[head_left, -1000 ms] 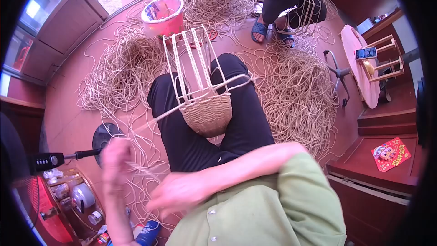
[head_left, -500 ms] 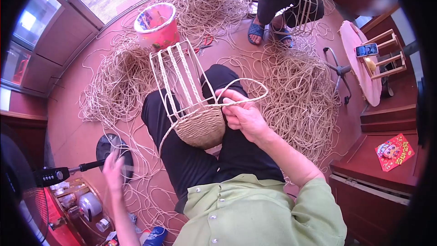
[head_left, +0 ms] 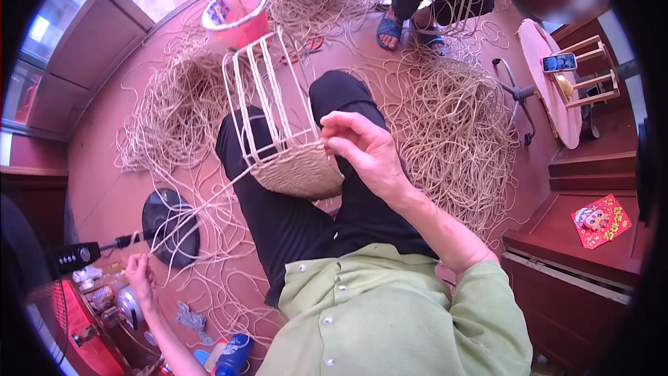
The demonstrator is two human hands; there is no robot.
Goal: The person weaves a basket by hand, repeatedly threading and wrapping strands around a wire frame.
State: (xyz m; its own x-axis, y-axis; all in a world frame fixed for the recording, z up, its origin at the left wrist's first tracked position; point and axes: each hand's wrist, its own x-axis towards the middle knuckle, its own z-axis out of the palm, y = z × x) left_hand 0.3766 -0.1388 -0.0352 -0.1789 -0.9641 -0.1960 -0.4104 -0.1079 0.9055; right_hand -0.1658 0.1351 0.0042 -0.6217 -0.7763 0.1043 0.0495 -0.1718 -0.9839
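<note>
A half-woven basket (head_left: 298, 173) rests across my knees, its bare frame of cord-wrapped bars (head_left: 268, 90) pointing away from me. My right hand (head_left: 365, 157) is at the right end of the woven part, thumb and fingers curled in a pinch at its edge. Out to the lower left, my left hand (head_left: 141, 280) is closed on a twisted paper cord (head_left: 221, 191). That cord runs taut from the left corner of the weaving down to the hand.
Tangled heaps of cord (head_left: 456, 139) cover the floor on both sides. Ahead stands a pink bucket (head_left: 236, 31), with red-handled pliers (head_left: 313, 45) nearby. A fan base (head_left: 170, 226) is at left. Another person in blue slippers (head_left: 390, 31) sits beyond, holding a frame.
The cord loop at my right hand has gone. My left hand has moved down and left, drawing the cord taut. The basket appears slightly higher and further left in view.
</note>
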